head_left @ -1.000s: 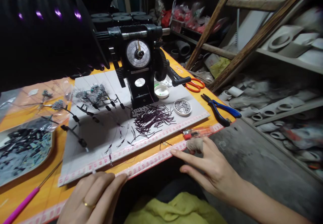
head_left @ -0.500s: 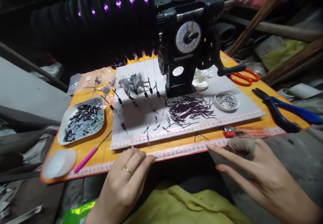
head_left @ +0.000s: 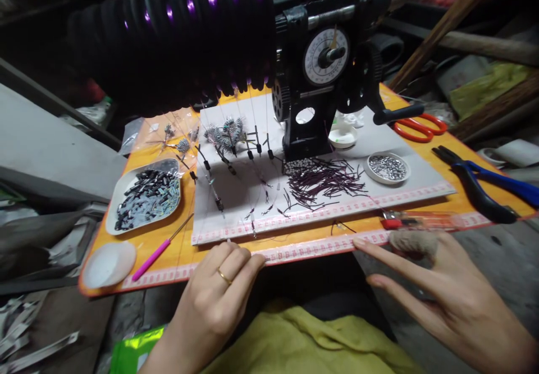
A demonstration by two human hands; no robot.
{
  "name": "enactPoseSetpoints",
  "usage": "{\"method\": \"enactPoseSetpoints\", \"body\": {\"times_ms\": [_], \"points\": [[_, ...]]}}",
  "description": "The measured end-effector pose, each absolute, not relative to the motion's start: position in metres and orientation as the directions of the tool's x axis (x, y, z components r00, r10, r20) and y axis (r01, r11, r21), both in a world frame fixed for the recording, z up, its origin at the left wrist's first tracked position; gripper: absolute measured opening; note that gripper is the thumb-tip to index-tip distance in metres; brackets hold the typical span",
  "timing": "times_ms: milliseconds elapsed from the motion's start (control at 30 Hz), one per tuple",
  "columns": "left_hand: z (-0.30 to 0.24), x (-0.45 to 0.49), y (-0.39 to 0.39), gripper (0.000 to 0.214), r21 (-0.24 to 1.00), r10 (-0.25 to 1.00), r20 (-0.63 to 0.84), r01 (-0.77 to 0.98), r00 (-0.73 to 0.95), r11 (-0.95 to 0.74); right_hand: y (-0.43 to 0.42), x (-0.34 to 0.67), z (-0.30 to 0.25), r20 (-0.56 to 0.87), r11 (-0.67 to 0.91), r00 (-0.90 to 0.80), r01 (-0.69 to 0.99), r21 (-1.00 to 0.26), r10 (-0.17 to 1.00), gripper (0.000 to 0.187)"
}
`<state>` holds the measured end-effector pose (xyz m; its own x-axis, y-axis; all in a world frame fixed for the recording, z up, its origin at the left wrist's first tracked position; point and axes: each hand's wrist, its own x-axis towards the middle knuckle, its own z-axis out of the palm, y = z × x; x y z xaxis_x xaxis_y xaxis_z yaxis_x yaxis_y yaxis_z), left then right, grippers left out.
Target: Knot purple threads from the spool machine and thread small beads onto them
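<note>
My left hand, a ring on one finger, lies with its fingers together on the front edge of the orange board, holding nothing I can make out. A thin wire ends just above its fingertips. My right hand is spread flat, its index fingertip touching the board's measuring-tape edge, and one finger wears a cloth wrap. Behind on the white mat lie a heap of short dark purple wire pieces and several strung wires with black pieces.
A black winding machine with a dial and a ribbed black roll stand at the back. Around are a dish of silver beads, orange scissors, blue pliers, a tray of black pieces and a pink-handled needle.
The view has swung left and pulled back, bringing the tray and the white lid into sight. Both hands stay at the board's front edge, hardly moved.
</note>
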<state>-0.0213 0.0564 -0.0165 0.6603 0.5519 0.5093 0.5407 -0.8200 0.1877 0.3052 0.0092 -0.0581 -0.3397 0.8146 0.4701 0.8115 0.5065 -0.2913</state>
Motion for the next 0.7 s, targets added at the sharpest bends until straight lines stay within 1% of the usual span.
{"method": "enactPoseSetpoints", "body": {"times_ms": [267, 333, 467, 500, 600, 633, 700], "points": [[-0.018, -0.02, 0.058, 0.026, 0.176, 0.556, 0.521, 0.556, 0.648, -0.813, 0.01, 0.308, -0.061, 0.474, 0.491, -0.323, 0.822, -0.288, 0.819, 0.049], [-0.019, -0.018, 0.057, 0.026, 0.225, 0.582, 0.539, 0.561, 0.609, -0.796, 0.004, 0.303, -0.062, 0.503, 0.471, -0.291, 0.838, -0.277, 0.814, 0.053], [-0.022, -0.008, 0.044, 0.025, 0.369, 0.636, 0.646, 0.557, 0.422, -0.744, -0.019, 0.266, -0.053, 0.65, 0.443, -0.164, 0.848, -0.292, 0.742, 0.064], [-0.023, -0.005, 0.039, 0.025, 0.395, 0.648, 0.664, 0.561, 0.373, -0.727, -0.024, 0.252, -0.049, 0.655, 0.446, -0.152, 0.84, -0.309, 0.74, 0.062], [-0.026, 0.002, 0.024, 0.025, 0.47, 0.691, 0.69, 0.593, 0.215, -0.654, -0.027, 0.208, -0.032, 0.615, 0.542, -0.236, 0.753, -0.373, 0.752, 0.049], [-0.028, 0.003, 0.02, 0.024, 0.497, 0.704, 0.692, 0.6, 0.162, -0.627, -0.024, 0.196, -0.028, 0.623, 0.569, -0.24, 0.716, -0.405, 0.745, 0.044], [-0.031, 0.003, 0.012, 0.023, 0.556, 0.727, 0.682, 0.59, 0.078, -0.585, -0.015, 0.178, -0.023, 0.631, 0.589, -0.194, 0.628, -0.509, 0.751, 0.034]]}}
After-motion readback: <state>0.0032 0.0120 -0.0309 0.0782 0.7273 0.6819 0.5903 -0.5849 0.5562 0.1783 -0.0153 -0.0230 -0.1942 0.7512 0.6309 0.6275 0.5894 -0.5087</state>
